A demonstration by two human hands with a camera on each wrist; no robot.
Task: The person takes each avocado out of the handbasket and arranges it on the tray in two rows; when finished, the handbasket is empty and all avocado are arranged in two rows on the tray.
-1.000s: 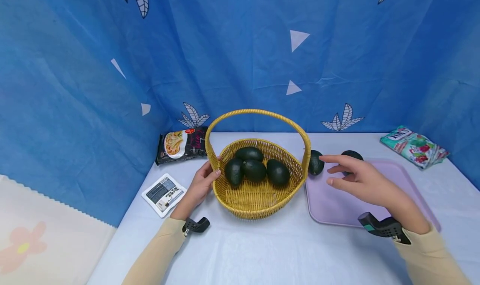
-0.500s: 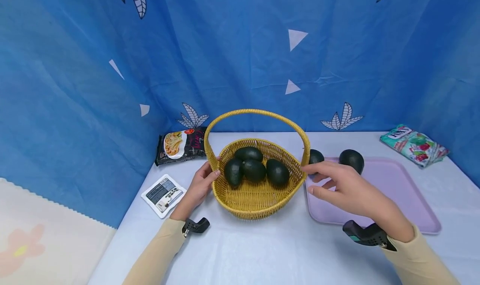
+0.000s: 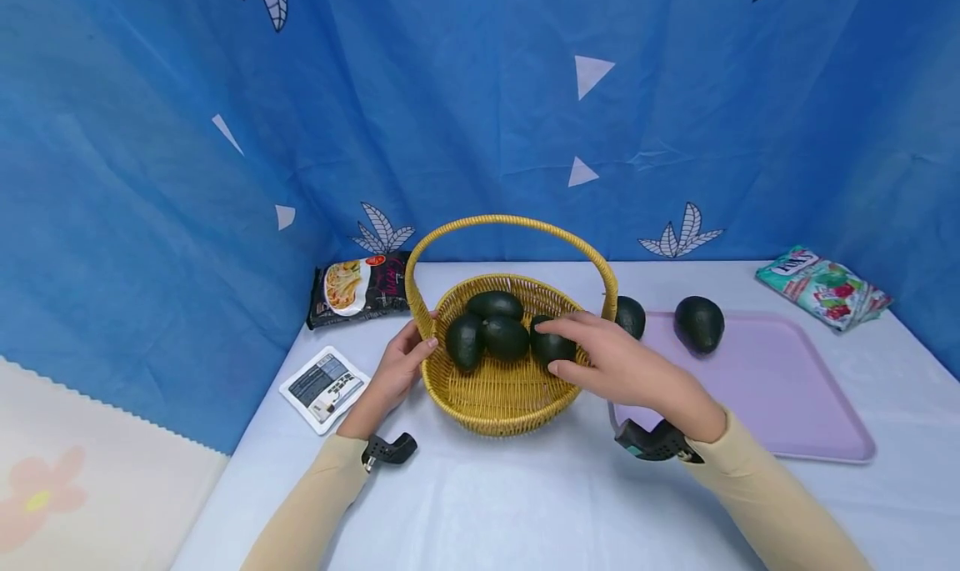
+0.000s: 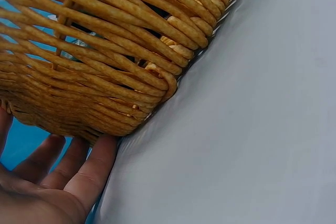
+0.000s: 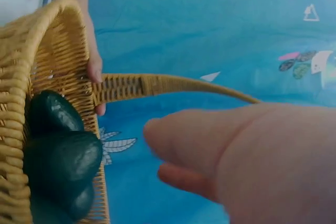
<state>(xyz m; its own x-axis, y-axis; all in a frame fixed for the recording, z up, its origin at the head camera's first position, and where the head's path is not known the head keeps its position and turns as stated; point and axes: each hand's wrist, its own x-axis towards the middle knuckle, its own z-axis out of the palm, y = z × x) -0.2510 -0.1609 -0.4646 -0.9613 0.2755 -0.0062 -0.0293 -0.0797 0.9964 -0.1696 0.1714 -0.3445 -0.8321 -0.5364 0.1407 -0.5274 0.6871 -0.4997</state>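
Observation:
A yellow wicker basket [image 3: 501, 404] with a tall arched handle stands mid-table, several dark green avocados inside it. My left hand [image 3: 395, 373] grips the basket's left side at the foot of the handle, thumb over the rim; the left wrist view shows its fingers against the woven outer wall. Over the basket's right side reaches my right hand [image 3: 626, 361], its thumb and fingers spread above the rightmost avocado [image 3: 553, 350]. In the right wrist view nothing is between those fingers. Whether they touch that avocado I cannot tell.
A lilac tray [image 3: 765, 404] lies right of the basket. One avocado [image 3: 699, 325] is at its back edge, and another [image 3: 631, 316] sits partly behind the handle. A black food packet [image 3: 360, 289] and a white pack [image 3: 325, 389] lie left; a green bag [image 3: 823, 288] lies back right.
My right hand has moved left from above the tray, past the handle, to above the basket's right side. My left hand keeps its grip on the basket.

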